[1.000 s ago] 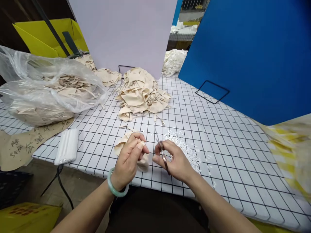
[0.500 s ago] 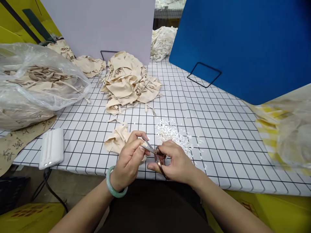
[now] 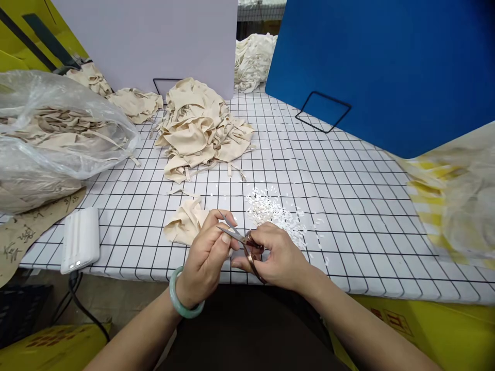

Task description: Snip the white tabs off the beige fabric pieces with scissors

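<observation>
My right hand (image 3: pixel 282 257) grips a pair of scissors (image 3: pixel 243 239) by bronze-coloured handles. The metal blades are parted and point left, over the fingertips of my left hand (image 3: pixel 207 255). A green bangle (image 3: pixel 181 299) circles my left wrist. The left thumb and fingers are pinched together on a beige fabric piece (image 3: pixel 185 222), most of which lies on the table beyond that hand. Its pinched end is mostly hidden by the fingers. Just past my right hand lies a scatter of small white snippets (image 3: pixel 273 208).
A large heap of beige fabric pieces (image 3: pixel 201 123) sits behind my hands on the checked tablecloth (image 3: pixel 348 216). To the left are a clear plastic bag (image 3: pixel 77 149) of fabric and a white power bank (image 3: pixel 80 239) with a cable. A lilac panel (image 3: pixel 154 41) and a blue panel (image 3: pixel 367 67) stand behind.
The blades have moved slightly left and show more fully above the left fingers. Both hands keep their grips. The whole view has shifted a little.
</observation>
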The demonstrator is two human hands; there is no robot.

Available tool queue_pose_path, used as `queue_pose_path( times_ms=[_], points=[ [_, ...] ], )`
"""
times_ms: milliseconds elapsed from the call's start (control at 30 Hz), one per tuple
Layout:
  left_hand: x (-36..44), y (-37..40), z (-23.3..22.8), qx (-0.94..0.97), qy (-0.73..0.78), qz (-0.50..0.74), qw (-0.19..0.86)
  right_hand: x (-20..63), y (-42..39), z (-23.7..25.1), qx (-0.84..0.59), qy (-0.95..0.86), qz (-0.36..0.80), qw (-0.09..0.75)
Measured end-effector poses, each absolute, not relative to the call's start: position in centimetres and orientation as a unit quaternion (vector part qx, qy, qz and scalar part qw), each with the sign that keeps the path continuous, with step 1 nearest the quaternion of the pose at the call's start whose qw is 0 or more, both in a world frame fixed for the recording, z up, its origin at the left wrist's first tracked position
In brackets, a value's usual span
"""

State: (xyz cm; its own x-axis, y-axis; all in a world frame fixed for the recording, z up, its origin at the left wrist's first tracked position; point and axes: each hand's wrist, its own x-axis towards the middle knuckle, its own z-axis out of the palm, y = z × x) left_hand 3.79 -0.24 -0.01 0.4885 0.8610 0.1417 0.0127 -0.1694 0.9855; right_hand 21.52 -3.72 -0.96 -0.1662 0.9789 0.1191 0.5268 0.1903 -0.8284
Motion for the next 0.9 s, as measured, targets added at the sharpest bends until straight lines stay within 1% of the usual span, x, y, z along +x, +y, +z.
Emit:
queue_pose_path(
  times_ms=[300, 467, 567, 667, 733, 800, 833, 867, 900],
  points=[
    [5.0, -0.5, -0.4, 0.692, 0.304, 0.361, 0.547, 22.6, -5.4, -2.4, -0.592, -0.668, 0.294, 0.341],
    [6.5, -0.2, -0.7, 0.73, 0.282, 0.314, 0.537, 23.8, -6.9, -3.3, -0.637, -0.637, 0.274, 0.337],
    [7.3, -0.2, -1.1, 0.743, 0.276, 0.296, 0.533, 24.1, -7.6, -3.9, -0.656, -0.607, 0.296, 0.336],
    [7.3, -0.4, -1.3, 0.752, 0.287, 0.277, 0.525, 24.8, -7.9, -4.0, -0.679, -0.555, 0.349, 0.331],
    [6.5, -0.4, -1.1, 0.781, 0.26, 0.204, 0.53, 25.7, -8.0, -3.7, -0.708, -0.519, 0.362, 0.314],
    [5.1, 0.1, -0.9, 0.815, 0.218, 0.109, 0.526, 27.0, -7.9, -3.4, -0.747, -0.505, 0.332, 0.277],
    [4.3, 0.7, -0.7, 0.826, 0.213, 0.084, 0.515, 27.6, -7.8, -3.3, -0.765, -0.505, 0.309, 0.253],
    [3.5, 1.5, -0.7, 0.834, 0.228, 0.088, 0.496, 28.2, -7.6, -3.2, -0.782, -0.505, 0.286, 0.229],
    [2.6, 2.6, -0.7, 0.84, 0.26, 0.117, 0.462, 28.7, -7.5, -3.2, -0.796, -0.502, 0.267, 0.208]
  ],
)
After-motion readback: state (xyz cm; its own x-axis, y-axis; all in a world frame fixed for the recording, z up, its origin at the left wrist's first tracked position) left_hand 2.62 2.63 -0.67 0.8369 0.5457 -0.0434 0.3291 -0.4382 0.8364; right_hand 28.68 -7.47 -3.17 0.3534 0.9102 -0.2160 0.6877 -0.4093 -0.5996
